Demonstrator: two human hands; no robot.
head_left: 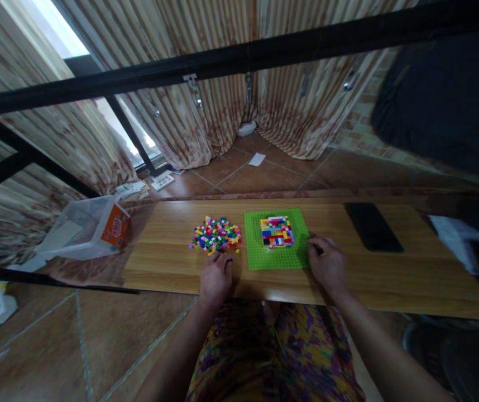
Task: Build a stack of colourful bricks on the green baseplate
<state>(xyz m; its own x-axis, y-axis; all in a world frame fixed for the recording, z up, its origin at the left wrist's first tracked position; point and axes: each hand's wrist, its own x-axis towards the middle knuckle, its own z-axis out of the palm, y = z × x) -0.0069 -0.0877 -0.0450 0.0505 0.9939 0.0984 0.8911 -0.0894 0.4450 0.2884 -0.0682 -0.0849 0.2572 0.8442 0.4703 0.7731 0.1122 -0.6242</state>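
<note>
A green studded baseplate (257, 254) lies on the wooden table, and a block built of multicoloured toy bricks (277, 231) stands on it. To its left is a heap of loose small bricks (216, 234) in many colours. At the near edge of the heap, my left hand (215, 276) is closed, with a small dark purple brick (230, 259) at its fingertips. My right hand (327, 262) is by the baseplate's right edge, its fingers curled together and their tips at the rim. Whatever it may pinch is too small to make out.
A black flat tablet-like object (373, 227) lies on the table (164, 245) to the right. A clear plastic box (84, 229) with an orange label stands off the left end. A dark metal bar (223, 64) crosses beyond the table, before striped curtains (223, 123).
</note>
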